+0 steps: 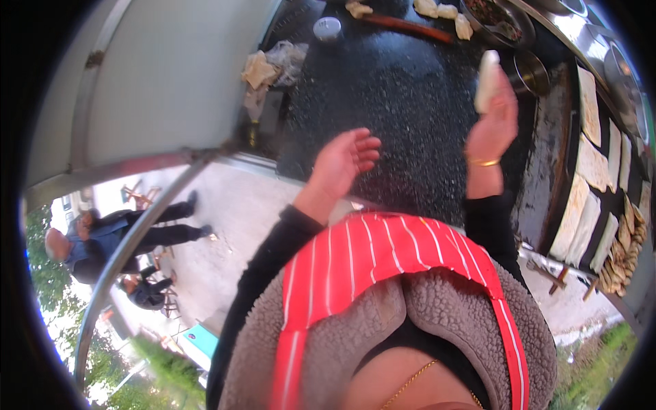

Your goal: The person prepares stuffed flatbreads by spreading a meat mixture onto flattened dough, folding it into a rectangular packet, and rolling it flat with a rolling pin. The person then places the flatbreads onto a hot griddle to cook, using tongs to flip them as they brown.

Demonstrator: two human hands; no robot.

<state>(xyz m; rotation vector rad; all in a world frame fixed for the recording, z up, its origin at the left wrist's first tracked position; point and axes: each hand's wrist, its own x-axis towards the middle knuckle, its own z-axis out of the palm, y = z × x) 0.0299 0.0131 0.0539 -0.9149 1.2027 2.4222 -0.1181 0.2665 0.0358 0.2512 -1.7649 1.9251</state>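
My right hand (496,120), blurred and wearing a gold bracelet, is at the right side of the dark speckled worktop (389,118). A pale, flattened piece of dough (487,84) lies along its palm and fingers. My left hand (346,159) hovers near the worktop's front edge, fingers slightly curled and apart, holding nothing. Beyond the hands, a wooden rolling pin (407,26) lies at the back, with dough lumps (435,8) beside it. A metal bowl of chopped filling (492,23) with a spoon stands at the back right.
Right of the worktop, a dark griddle (597,197) carries several flatbreads (589,105) and a pile of browned pieces (622,251). A small metal bowl (531,73) sits near my right hand. At left are a round white-lidded container (327,28), a plastic bag (287,61) and a panel (169,77). People (113,236) are outside.
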